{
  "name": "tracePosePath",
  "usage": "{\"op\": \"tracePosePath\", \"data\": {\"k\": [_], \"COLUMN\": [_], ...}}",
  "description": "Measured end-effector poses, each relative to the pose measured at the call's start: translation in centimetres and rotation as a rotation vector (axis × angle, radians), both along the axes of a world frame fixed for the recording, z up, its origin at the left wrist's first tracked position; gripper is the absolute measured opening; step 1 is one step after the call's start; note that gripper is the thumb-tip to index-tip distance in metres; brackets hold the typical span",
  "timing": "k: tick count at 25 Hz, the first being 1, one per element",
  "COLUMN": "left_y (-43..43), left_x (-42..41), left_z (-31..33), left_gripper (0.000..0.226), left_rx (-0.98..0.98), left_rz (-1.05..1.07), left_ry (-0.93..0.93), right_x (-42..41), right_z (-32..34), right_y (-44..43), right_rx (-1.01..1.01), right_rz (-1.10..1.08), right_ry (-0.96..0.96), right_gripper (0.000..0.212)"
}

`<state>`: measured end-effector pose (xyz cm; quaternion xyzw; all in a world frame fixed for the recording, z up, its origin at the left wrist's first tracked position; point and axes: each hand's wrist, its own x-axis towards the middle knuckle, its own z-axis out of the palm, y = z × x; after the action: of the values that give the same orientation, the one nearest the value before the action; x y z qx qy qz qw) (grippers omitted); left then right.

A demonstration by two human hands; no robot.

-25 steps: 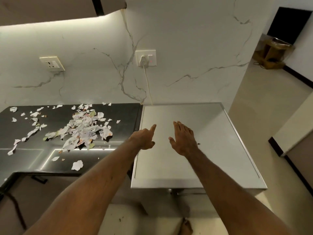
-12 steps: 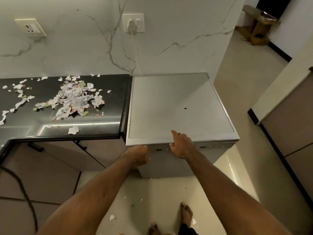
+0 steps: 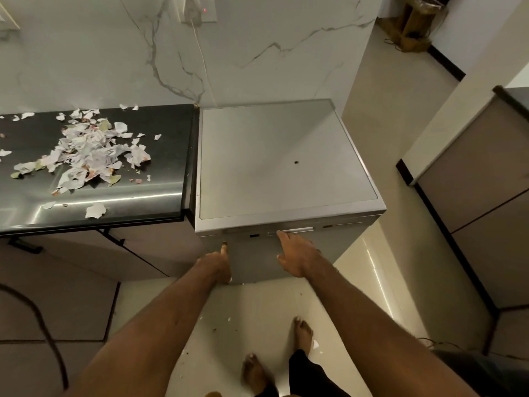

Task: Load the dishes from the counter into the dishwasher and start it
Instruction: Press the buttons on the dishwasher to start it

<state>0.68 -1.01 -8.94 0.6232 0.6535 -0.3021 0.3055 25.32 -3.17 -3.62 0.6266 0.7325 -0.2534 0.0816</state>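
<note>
The silver dishwasher (image 3: 274, 164) stands against the marble wall, its door closed and a control strip (image 3: 289, 231) along the top front edge. My right hand (image 3: 297, 257) is spread open in front of the door, its fingertips touching the strip's handle recess. My left hand (image 3: 219, 263) is at the door's left front, one finger pointing up near the corner, the other fingers curled. Neither hand holds anything. No dishes are visible on the counter.
A black counter (image 3: 160, 167) left of the dishwasher carries a heap of torn paper scraps (image 3: 86, 153). A plug (image 3: 194, 7) with a white cable feeds down behind the machine. My bare feet (image 3: 303, 333) stand on the tiled floor. A cabinet (image 3: 472, 202) stands to the right.
Both hands came off the dishwasher's top and dropped to its front face. The view tilted down, showing floor and feet.
</note>
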Motion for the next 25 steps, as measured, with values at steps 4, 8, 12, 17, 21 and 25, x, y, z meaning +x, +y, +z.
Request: {"op": "tracePosePath", "data": {"k": [4, 8, 12, 17, 21, 25], "left_y": [-0.3, 0.0, 0.5, 0.3, -0.2, -0.6], "left_x": [0.5, 0.0, -0.4, -0.1, 0.4, 1.0], "left_z": [-1.0, -1.5, -1.6, -2.0, -2.3, -3.1], "left_gripper": [0.113, 0.104, 0.089, 0.081, 0.096, 0.099], "left_rx": [0.038, 0.084, 0.070, 0.062, 0.116, 0.176], "left_rz": [0.014, 0.041, 0.035, 0.047, 0.051, 0.120], "left_ry": [0.043, 0.022, 0.029, 0.047, 0.062, 0.032], "right_x": [1.1, 1.9, 1.8, 1.4, 1.3, 1.4], "right_z": [-0.2, 0.3, 0.3, 0.2, 0.1, 0.0], "right_y": [-0.4, -0.1, 0.3, 0.5, 0.5, 0.7], "right_rx": [-0.001, 0.005, 0.002, 0.017, 0.017, 0.007], "right_rz": [0.000, 0.010, 0.025, 0.032, 0.036, 0.035], "right_ry": [-0.033, -0.052, -0.049, -0.041, -0.046, -0.048], "right_gripper": [0.075, 0.074, 0.072, 0.072, 0.071, 0.071]}}
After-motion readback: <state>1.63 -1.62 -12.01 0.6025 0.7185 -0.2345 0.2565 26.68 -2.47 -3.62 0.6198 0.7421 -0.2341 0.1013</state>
